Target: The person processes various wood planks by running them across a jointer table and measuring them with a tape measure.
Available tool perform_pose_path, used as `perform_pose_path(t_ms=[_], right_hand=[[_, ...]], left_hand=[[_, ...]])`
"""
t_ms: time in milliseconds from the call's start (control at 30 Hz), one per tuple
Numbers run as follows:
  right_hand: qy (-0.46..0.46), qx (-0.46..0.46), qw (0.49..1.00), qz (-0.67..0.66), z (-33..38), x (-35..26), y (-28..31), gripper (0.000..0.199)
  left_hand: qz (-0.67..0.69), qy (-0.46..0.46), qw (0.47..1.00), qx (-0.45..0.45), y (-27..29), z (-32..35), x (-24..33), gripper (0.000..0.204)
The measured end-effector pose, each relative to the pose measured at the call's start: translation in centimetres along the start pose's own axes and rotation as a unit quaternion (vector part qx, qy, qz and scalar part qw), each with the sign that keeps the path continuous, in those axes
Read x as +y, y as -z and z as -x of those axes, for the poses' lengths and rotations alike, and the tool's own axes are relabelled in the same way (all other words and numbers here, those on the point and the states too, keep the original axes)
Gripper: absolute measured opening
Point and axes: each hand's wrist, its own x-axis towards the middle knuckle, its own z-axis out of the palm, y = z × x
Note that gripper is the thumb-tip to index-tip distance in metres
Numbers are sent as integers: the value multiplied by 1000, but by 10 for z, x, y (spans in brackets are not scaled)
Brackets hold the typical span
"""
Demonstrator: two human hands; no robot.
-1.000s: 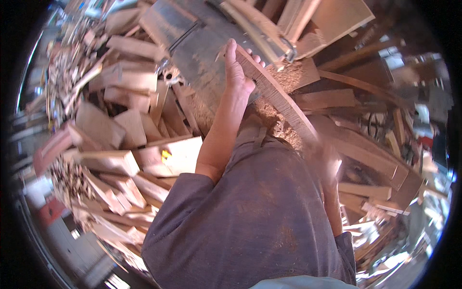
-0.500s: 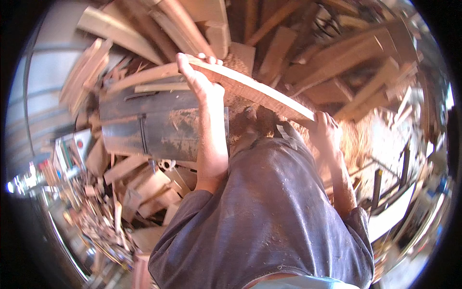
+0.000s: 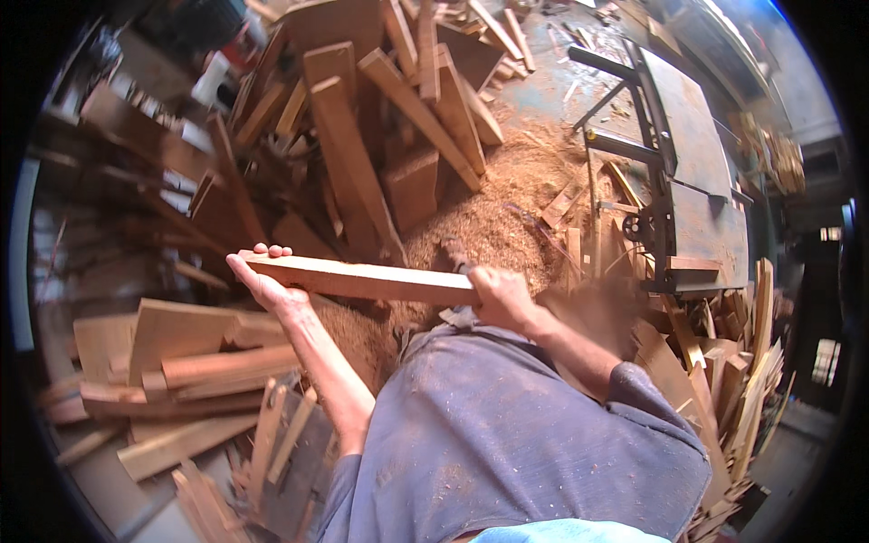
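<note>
A long, narrow wooden board (image 3: 380, 282) spans the gap between my two hands, held in front of my waist above the sawdust. My left hand (image 3: 276, 285) supports its left end from below, with the thumb on the near side and the fingertips showing past the far edge. Around the board's right end my right hand (image 3: 501, 297) is closed, the knuckles on top. The board tips slightly down to the right. Its narrow upper edge is pale, while the side facing me is browner.
A sawdust heap (image 3: 507, 204) covers the floor ahead. Planks (image 3: 353, 167) lean in a jumbled stack beyond the board, and more boards (image 3: 213, 366) are piled to the left. At the right stands a metal-framed machine table (image 3: 697, 136). Offcuts (image 3: 724, 371) crowd below it.
My view has turned right, bringing the machine table in and leaving the dark metal surface out of sight. The board stays in both hands and now slopes less steeply.
</note>
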Motion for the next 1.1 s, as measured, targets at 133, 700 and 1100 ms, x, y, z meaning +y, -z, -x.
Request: perform_pose_path(t_ms=[133,700,1100], right_hand=[[-88,23,945,-314,-6,27,11,30],[-166,344,920,-91,-346,490,333,44],[-295,-124,741,-590,-442,235,7,47]], left_hand=[[0,103,973,-206,-110,15,-4,68],[-261,210,940,-60,8,103,-194,18],[-298,155,929,156,32,172,-164,21]])
